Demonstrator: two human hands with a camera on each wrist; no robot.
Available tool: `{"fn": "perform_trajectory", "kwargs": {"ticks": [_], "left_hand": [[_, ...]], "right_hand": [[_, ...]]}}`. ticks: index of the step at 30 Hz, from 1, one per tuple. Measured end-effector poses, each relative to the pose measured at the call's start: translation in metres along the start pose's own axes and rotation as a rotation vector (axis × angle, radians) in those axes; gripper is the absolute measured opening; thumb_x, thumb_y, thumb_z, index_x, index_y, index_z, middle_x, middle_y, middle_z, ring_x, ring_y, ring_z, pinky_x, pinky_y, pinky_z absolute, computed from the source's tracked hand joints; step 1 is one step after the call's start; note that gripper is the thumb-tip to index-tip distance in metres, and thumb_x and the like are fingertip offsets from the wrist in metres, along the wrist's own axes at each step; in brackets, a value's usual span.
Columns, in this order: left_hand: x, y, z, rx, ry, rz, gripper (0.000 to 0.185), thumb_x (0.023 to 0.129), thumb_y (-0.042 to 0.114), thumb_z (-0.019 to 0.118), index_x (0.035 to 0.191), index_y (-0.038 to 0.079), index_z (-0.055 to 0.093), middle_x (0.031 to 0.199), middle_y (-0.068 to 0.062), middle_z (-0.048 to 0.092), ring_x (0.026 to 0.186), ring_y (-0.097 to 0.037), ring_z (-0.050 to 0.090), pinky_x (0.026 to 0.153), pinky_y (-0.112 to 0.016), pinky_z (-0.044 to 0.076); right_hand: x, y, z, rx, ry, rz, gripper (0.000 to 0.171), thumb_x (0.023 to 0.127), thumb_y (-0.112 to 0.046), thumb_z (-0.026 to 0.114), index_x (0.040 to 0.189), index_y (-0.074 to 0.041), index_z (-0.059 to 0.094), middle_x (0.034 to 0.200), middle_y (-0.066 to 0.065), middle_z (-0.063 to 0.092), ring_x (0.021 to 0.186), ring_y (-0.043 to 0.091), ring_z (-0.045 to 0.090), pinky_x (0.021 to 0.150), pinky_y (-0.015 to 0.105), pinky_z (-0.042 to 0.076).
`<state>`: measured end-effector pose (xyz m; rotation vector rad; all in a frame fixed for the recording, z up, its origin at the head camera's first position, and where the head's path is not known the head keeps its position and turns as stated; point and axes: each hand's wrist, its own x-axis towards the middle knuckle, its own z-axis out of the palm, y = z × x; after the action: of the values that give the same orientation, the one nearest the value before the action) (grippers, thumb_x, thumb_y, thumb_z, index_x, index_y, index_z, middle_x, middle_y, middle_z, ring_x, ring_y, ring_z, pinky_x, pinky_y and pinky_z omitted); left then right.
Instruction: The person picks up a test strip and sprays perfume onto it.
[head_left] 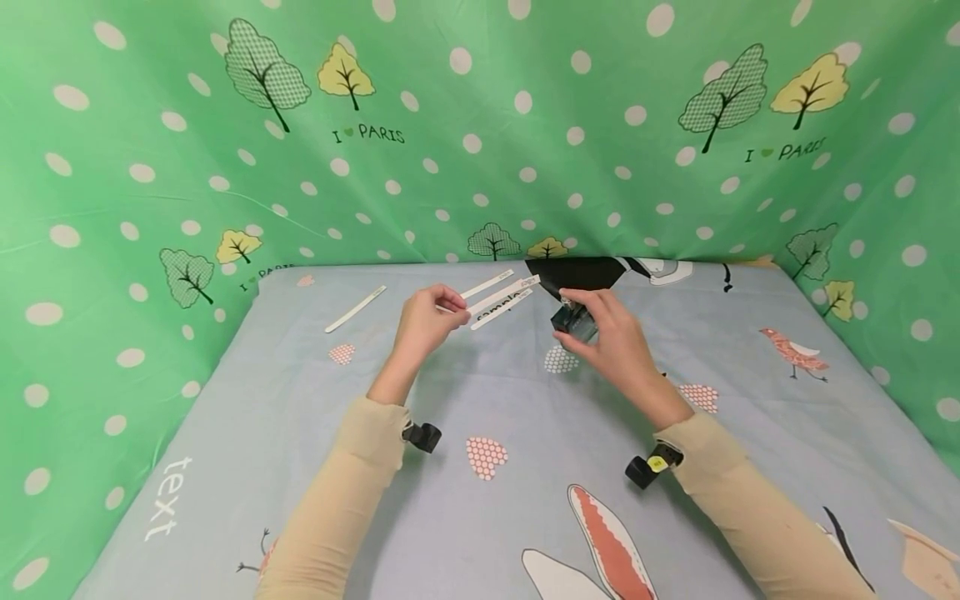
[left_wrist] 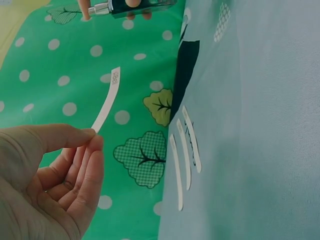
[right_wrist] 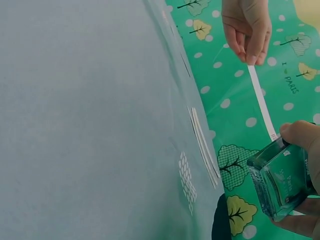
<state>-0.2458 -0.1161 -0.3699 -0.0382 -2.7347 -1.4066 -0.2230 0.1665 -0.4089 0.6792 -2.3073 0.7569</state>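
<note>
- Head view: the left hand (head_left: 423,323) is raised over the blue printed surface (head_left: 525,500), thumb and fingers pinching one end of a white paper strip (head_left: 501,299), which reaches out to the right toward the other hand.
- The right hand (head_left: 611,337) is curled round a small square glass bottle (head_left: 573,321) of dark teal tint, held just above the surface near its far edge.
- Left wrist view: the held strip (left_wrist: 106,107) bends slightly upward from the fingertips (left_wrist: 92,137), and its free end points at the bottle (left_wrist: 135,6), whose silver nozzle sticks out to the side.
- Right wrist view: the strip's far end (right_wrist: 262,102) sits just beside the top of the bottle (right_wrist: 280,182), close under the thumb; whether paper and bottle touch cannot be told.
- More white strips (head_left: 510,307) lie side by side on the surface under the held one; the left wrist view shows three of them (left_wrist: 185,152).
- One further strip (head_left: 355,309) lies apart, off to the left on the surface.
- A green curtain (head_left: 150,167) with white dots and trees hangs around the surface.
- A dark patch (head_left: 577,271) is printed at the surface's far edge.
</note>
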Motion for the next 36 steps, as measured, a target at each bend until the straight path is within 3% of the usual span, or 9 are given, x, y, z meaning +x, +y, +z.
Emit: {"fn": "perform_trajectory", "kwargs": {"ticks": [14,21,36], "left_hand": [[0.000,-0.003,-0.011,0.003,0.011,-0.030,0.015,0.085,0.013,0.073,0.098,0.007,0.069,0.099,-0.011,0.073,0.084,-0.023,0.071,0.069,-0.024,0.052],[0.001,-0.011,-0.018,-0.002,0.032,-0.050,0.016,0.085,0.013,0.073,0.098,0.006,0.069,0.099,-0.011,0.072,0.085,-0.022,0.070,0.068,-0.023,0.052],[0.000,-0.031,-0.042,-0.004,0.071,-0.066,0.018,0.086,0.010,0.071,0.102,0.002,0.069,0.098,-0.014,0.071,0.081,-0.017,0.069,0.065,-0.018,0.052]], "right_hand": [[0.000,-0.002,-0.004,0.001,-0.050,0.042,0.064,0.080,-0.024,0.084,0.136,-0.021,0.054,0.118,0.014,0.062,0.101,0.030,0.062,0.068,0.046,0.055],[-0.001,-0.002,-0.007,-0.002,-0.053,0.059,0.064,0.080,-0.025,0.084,0.137,-0.021,0.053,0.120,0.015,0.062,0.103,0.032,0.063,0.070,0.048,0.056],[-0.003,0.001,-0.008,-0.004,-0.045,0.055,0.066,0.079,-0.025,0.085,0.137,-0.022,0.053,0.111,0.015,0.062,0.087,0.028,0.060,0.064,0.044,0.053]]}}
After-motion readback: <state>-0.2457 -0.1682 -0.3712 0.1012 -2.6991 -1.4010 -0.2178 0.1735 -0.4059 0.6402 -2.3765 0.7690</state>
